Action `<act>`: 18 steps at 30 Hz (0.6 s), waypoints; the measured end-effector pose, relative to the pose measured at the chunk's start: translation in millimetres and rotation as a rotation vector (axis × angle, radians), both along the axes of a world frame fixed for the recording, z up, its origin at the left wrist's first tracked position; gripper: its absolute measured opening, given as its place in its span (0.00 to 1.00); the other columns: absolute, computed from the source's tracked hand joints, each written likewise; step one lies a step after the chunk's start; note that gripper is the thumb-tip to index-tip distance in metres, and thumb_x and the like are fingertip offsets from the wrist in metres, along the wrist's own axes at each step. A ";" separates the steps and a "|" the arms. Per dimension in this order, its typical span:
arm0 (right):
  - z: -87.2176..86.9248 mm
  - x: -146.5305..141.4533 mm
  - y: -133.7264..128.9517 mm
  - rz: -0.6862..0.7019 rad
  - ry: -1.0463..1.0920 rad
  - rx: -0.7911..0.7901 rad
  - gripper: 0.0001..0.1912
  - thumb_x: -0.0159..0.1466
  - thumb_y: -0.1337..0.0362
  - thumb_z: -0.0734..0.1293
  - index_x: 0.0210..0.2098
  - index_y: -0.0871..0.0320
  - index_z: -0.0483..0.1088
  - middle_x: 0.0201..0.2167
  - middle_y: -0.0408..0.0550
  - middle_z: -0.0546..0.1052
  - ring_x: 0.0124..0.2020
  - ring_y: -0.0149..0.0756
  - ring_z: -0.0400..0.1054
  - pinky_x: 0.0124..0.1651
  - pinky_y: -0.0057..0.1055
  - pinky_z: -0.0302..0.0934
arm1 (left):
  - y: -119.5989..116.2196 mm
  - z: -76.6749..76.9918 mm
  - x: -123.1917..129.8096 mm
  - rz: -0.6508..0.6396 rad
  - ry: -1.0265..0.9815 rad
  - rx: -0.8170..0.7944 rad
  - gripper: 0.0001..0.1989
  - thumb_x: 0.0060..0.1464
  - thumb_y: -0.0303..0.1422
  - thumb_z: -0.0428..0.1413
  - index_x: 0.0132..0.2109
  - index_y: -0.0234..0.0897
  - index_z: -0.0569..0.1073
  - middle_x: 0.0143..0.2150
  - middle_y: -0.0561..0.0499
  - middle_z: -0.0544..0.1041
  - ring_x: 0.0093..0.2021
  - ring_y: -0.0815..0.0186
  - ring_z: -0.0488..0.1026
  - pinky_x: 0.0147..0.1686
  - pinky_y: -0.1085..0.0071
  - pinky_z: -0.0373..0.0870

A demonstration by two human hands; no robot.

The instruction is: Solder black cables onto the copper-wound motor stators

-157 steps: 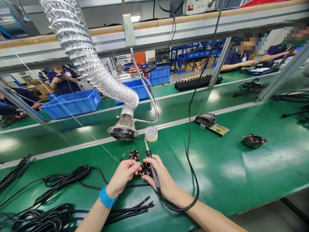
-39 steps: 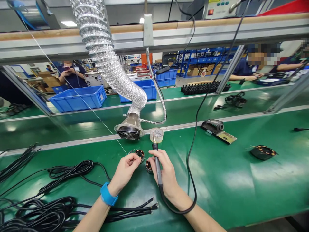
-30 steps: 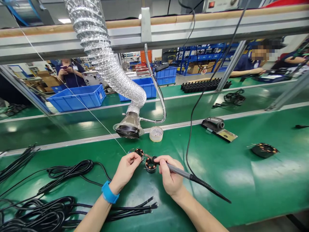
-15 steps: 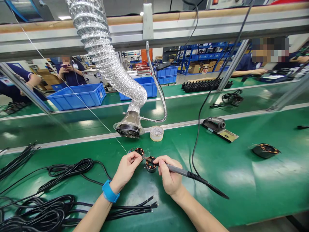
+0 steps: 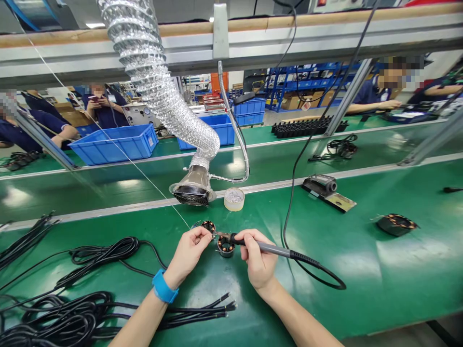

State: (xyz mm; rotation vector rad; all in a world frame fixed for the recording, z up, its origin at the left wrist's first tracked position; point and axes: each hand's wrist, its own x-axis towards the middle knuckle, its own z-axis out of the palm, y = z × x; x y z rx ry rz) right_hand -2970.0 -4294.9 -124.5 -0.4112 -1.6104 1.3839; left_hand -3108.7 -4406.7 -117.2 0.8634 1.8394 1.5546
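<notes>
Left hand (image 5: 191, 250): pinched at thumb and finger, around something too small to tell.
Right hand (image 5: 259, 264): closed round a slim grey-and-black soldering iron (image 5: 275, 249), with its tip just beside the left fingertips.
Near black ring-shaped core with copper-coloured coils (image 5: 226, 253): open end up on the green worktop (image 5: 325, 274), below the iron's front end, dark-walled, with thin pale wire ends.
Far black ring-shaped core (image 5: 209, 225): just behind the left fingertips, partly hidden, likewise copper-coiled.
Round whitish tub (image 5: 234, 206): behind both cores, holding silvery bits (image 5: 234, 195).
</notes>
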 end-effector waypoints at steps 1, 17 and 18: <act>-0.1 0.0 0.1 -0.003 -0.003 0.001 0.17 0.69 0.57 0.59 0.31 0.58 0.73 0.13 0.37 0.63 0.14 0.27 0.57 0.19 0.25 0.54 | 0.1 0.1 -0.1 0.000 0.002 -0.002 0.15 0.55 0.42 0.58 0.31 0.34 0.71 0.26 0.56 0.66 0.24 0.73 0.55 0.24 0.75 0.50; -1.6 -3.4 -0.9 0.018 -0.091 0.211 0.11 0.69 0.64 0.59 0.41 0.55 0.73 0.23 0.41 0.71 0.22 0.30 0.67 0.29 0.28 0.64 | 0.3 -4.5 -3.1 0.001 -0.012 -0.012 0.15 0.55 0.43 0.58 0.32 0.34 0.72 0.26 0.56 0.66 0.23 0.74 0.54 0.22 0.75 0.49; -0.8 -4.7 -0.8 0.032 -0.100 0.260 0.10 0.69 0.65 0.59 0.43 0.54 0.72 0.26 0.42 0.73 0.24 0.30 0.68 0.31 0.28 0.65 | 0.1 -4.3 -3.2 0.001 -0.015 -0.019 0.15 0.54 0.43 0.58 0.32 0.34 0.72 0.25 0.56 0.65 0.22 0.74 0.53 0.22 0.75 0.48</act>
